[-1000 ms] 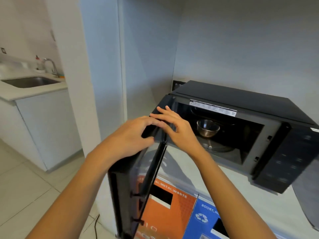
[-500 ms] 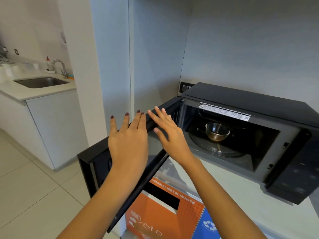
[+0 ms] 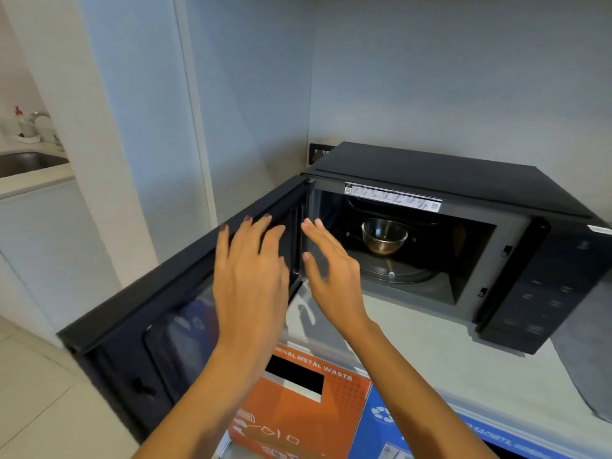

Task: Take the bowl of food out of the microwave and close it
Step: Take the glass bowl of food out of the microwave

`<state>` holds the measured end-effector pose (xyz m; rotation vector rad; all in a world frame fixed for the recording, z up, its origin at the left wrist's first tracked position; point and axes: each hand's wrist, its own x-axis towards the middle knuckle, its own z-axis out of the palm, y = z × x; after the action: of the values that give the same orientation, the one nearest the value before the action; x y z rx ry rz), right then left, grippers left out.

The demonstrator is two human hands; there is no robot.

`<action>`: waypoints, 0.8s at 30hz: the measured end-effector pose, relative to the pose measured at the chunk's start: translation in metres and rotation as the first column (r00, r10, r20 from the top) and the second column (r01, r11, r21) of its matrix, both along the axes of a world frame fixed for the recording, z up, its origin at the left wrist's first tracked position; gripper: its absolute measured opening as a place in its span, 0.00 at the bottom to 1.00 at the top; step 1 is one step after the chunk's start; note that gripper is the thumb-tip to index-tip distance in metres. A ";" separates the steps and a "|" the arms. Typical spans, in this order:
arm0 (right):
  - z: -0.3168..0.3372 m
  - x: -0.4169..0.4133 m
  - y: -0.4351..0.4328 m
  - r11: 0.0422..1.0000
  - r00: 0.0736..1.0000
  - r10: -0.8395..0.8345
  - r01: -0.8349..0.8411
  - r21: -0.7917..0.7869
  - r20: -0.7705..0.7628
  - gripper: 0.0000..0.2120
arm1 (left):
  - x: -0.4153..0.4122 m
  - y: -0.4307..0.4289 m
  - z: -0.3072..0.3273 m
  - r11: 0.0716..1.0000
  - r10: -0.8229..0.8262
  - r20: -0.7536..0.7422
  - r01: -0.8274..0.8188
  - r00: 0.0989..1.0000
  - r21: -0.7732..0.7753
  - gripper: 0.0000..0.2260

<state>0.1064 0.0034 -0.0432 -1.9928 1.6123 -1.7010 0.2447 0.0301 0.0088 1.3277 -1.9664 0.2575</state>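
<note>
A black microwave (image 3: pixel 447 173) stands on a grey counter in an alcove. Its door (image 3: pixel 159 313) is swung wide open to the left. Inside, a clear glass bowl (image 3: pixel 384 235) with a little brown food at the bottom rests on the glass turntable (image 3: pixel 400 273). My left hand (image 3: pixel 250 276) is flat, fingers spread, in front of the door's inner face. My right hand (image 3: pixel 331 270) is open, fingers extended, at the cavity's left edge, short of the bowl. Neither hand holds anything.
The grey counter (image 3: pixel 414 346) runs in front of the microwave. Below it are an orange bin (image 3: pixel 298 419) labelled for metal waste and a blue recycling bin (image 3: pixel 430 435). A sink (image 3: pixel 23 160) with a tap lies far left. Walls enclose the alcove.
The door has swung from half open to wide open. Both hands have come off its top edge and now hover open, the right hand nearer the cavity. The camera moved closer.
</note>
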 end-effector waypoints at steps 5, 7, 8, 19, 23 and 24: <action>-0.018 -0.045 0.013 0.971 0.967 -0.239 0.237 0.025 0.087 0.16 | -0.040 -0.018 -0.037 0.972 -0.205 -0.121 0.216 0.971 0.089 0.20; -0.026 -0.065 0.017 0.945 0.940 -0.325 0.325 0.017 0.098 0.15 | -0.059 -0.029 -0.054 0.931 -0.291 -0.226 0.329 0.930 0.156 0.21; -0.028 -0.073 0.019 0.936 0.931 -0.351 0.351 0.015 0.103 0.15 | -0.067 -0.036 -0.061 0.899 -0.326 -0.296 0.391 0.898 0.197 0.21; -0.062 -0.161 0.000 0.870 0.872 -0.472 0.437 0.227 0.132 0.26 | -0.158 -0.127 -0.112 0.634 -0.314 -0.650 0.663 0.692 0.399 0.26; -0.070 -0.186 -0.027 0.829 0.836 -0.522 0.449 0.334 0.171 0.25 | -0.183 -0.159 -0.121 0.612 -0.335 -0.626 0.668 0.704 0.424 0.28; -0.071 -0.192 -0.035 0.813 0.822 -0.542 0.459 0.357 0.177 0.23 | -0.189 -0.167 -0.123 0.619 -0.350 -0.604 0.660 0.716 0.424 0.28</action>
<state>-0.0860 -0.0316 -0.1140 -1.1877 2.2633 -1.6366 0.0560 -0.1370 -0.1141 0.9503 -1.9544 -1.0101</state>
